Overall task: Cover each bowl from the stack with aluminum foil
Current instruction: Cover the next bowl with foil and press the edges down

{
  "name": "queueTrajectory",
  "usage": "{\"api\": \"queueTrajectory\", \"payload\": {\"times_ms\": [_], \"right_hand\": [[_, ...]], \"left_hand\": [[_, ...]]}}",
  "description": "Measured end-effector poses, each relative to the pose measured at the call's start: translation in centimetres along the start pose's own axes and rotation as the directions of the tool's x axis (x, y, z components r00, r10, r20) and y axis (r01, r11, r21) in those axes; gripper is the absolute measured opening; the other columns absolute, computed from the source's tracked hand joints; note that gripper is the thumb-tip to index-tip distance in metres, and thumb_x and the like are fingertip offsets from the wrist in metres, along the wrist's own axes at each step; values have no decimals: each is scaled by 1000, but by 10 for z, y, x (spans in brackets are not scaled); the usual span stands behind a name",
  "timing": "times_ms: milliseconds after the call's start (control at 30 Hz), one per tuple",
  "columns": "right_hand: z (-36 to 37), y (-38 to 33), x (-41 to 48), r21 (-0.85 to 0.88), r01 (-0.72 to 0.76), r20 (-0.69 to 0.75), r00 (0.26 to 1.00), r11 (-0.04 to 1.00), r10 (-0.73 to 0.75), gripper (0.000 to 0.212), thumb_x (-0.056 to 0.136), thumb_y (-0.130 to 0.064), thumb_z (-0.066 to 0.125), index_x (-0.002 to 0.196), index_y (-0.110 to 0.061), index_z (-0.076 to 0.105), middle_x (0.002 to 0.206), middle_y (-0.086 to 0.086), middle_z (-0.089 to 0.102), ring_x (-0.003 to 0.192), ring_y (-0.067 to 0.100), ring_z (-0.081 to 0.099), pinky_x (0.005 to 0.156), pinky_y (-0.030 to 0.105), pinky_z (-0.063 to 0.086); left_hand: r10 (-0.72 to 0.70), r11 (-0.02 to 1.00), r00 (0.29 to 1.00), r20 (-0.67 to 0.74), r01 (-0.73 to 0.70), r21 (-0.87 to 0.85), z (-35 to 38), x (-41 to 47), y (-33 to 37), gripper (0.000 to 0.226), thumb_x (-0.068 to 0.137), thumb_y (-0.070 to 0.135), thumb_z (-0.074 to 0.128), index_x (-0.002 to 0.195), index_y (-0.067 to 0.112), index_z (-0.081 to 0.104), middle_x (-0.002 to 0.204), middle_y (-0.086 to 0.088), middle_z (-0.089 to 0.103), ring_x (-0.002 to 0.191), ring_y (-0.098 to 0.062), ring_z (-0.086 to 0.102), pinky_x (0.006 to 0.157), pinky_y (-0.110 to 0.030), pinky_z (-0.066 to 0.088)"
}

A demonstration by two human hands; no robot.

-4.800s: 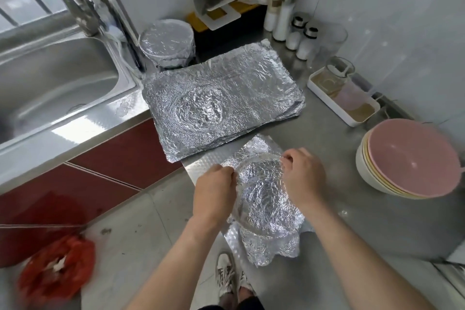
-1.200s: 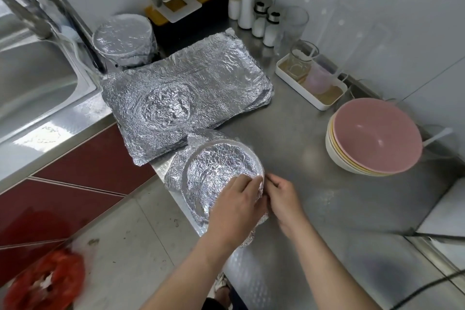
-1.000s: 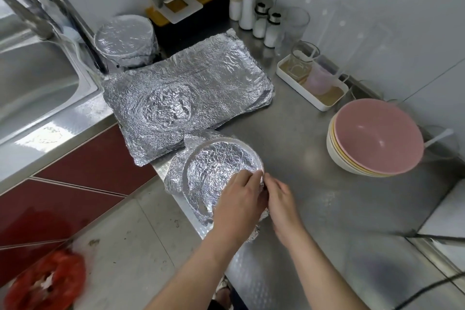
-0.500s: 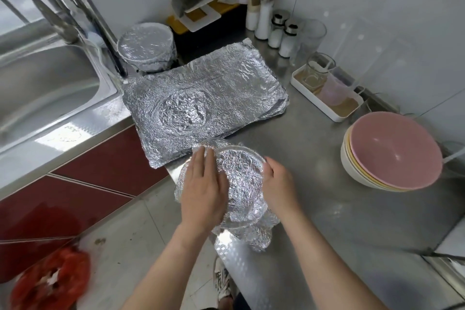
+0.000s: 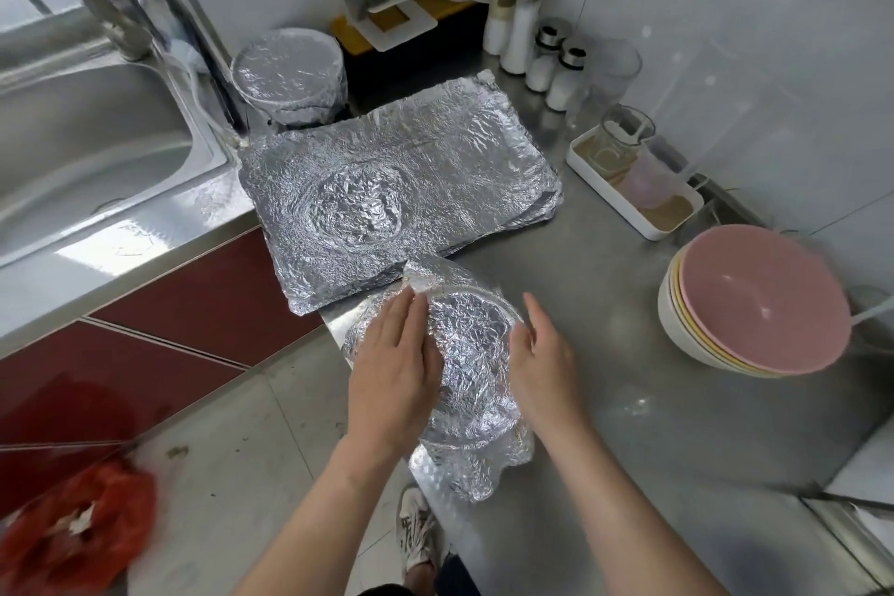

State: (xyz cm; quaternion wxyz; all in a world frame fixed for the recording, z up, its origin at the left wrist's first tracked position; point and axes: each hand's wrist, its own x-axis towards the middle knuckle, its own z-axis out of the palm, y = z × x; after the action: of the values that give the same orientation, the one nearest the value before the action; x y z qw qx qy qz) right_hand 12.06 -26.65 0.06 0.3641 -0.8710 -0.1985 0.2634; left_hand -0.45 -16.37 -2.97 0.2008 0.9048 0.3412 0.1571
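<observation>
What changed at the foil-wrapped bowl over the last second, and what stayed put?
Both hands let go of the foil they were pinching together at the near right rim and spread apart: the left hand now lies flat on the foil-wrapped bowl, the right hand rests against its right side, fingers straight. The bowl stack, foil sheets and back covered bowl stayed.

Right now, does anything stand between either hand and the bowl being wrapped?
Nothing but the foil itself. The left hand lies flat on the foil-covered bowl, the right hand is at its right rim. The stack of foil sheets lies behind it and the stacked bowls sit off to the right, neither in the way.
</observation>
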Motion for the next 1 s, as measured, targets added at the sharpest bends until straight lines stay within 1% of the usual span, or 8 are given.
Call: {"api": "queueTrajectory", "payload": {"times_ms": [100,267,433,500,600,767,900,1000], "right_hand": [[4,-5,5,-103,63,9,998,993,-62,42,102,-15,37,143,-11,43,144,8,48,133,23,44,107,28,32],[4,2,-1,-152,-11,-103,995,988,-5,36,99,-10,42,130,-9,59,124,13,64,116,32,57,95,34,41],[-2,12,-12,-106,-44,-79,996,993,35,26,94,-9,43,105,-12,67,88,1,66,83,25,58,66,29,37],[-9,7,-13,-114,-62,-35,998,991,59,32,96,-16,45,124,-14,60,112,1,66,104,25,58,79,27,40],[-15,-7,-5,-130,-38,-1,999,991,38,46,101,-22,42,147,-16,39,145,4,47,133,22,44,103,27,33],[0,-14,-2,-266,80,-19,996,961,-88,37,101,-11,40,135,-8,53,127,13,62,116,32,57,92,34,42],[0,-12,-9,-231,15,-105,994,973,-40,32,99,-8,41,125,-9,61,113,12,68,105,32,60,81,33,43],[-5,-7,-6,-132,-47,-41,998,990,42,27,96,-10,44,109,-16,67,106,4,69,100,29,60,78,32,43]], "left_hand": [[-25,999,1000,2,25,-24,4,-2,0,51,99,28,37,141,2,48,146,-16,47,135,-32,44,109,-50,40],[48,995,998,49,-43,-90,-1,9,-7,49,98,25,39,141,2,48,144,-14,49,134,-30,45,111,-47,38],[115,990,987,112,-104,-99,-6,20,-16,47,97,21,45,143,9,48,146,-7,48,138,-24,40,114,-40,35],[106,992,990,94,-99,-77,-9,19,-15,46,97,23,42,140,9,50,142,-8,51,133,-27,44,110,-41,39],[31,997,1000,-1,-31,-70,-11,8,-8,42,96,22,43,133,7,55,130,-11,57,117,-29,50,95,-42,46],[-140,975,988,-70,125,-185,-3,-3,1,41,90,-4,59,131,2,59,124,-13,60,112,-27,54,91,-36,46],[-88,979,996,11,89,-183,-4,9,-9,53,85,-13,55,134,7,58,130,-10,61,118,-27,56,96,-34,45],[-5,990,998,59,14,-142,-12,23,-14,48,89,-6,56,133,12,60,129,-5,62,116,-24,58,95,-37,51]]}}
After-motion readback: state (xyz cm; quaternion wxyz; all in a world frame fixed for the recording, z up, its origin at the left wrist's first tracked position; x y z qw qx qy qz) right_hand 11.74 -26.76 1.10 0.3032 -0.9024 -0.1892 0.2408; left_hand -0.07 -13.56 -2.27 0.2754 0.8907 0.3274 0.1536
